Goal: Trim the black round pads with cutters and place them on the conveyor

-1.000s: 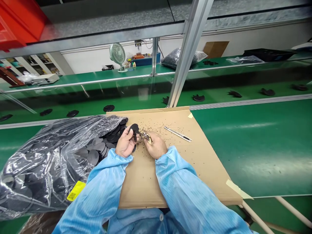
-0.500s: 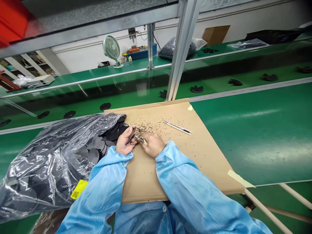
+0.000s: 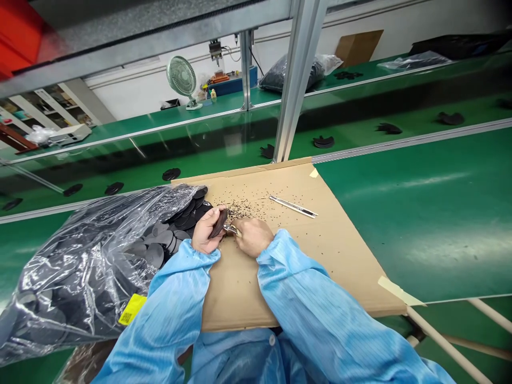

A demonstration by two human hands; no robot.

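Observation:
My left hand (image 3: 206,231) is closed on a thin black disc (image 3: 218,223), held tilted by its edge. Against the disc's right side are the metal jaws of a small pair of nippers (image 3: 231,229), and my right hand (image 3: 254,237) is closed round their handles. Whether the jaws bite the rim I cannot tell. Tiny black scraps (image 3: 242,208) lie scattered on the cardboard sheet (image 3: 280,184) beyond both hands. Just left of my left hand, black discs (image 3: 184,221) spill from the mouth of a clear plastic bag (image 3: 86,261).
A slim utility knife (image 3: 294,206) lies on the cardboard, right of the scraps. Behind the sheet, a metal post (image 3: 298,85) rises beside a green conveyor belt (image 3: 224,154) carrying several black pieces. Tape (image 3: 400,292) holds the sheet's right corner.
The disc in my left hand has turned so that more of its flat face shows. Both hands stay close together, and the view has shifted slightly.

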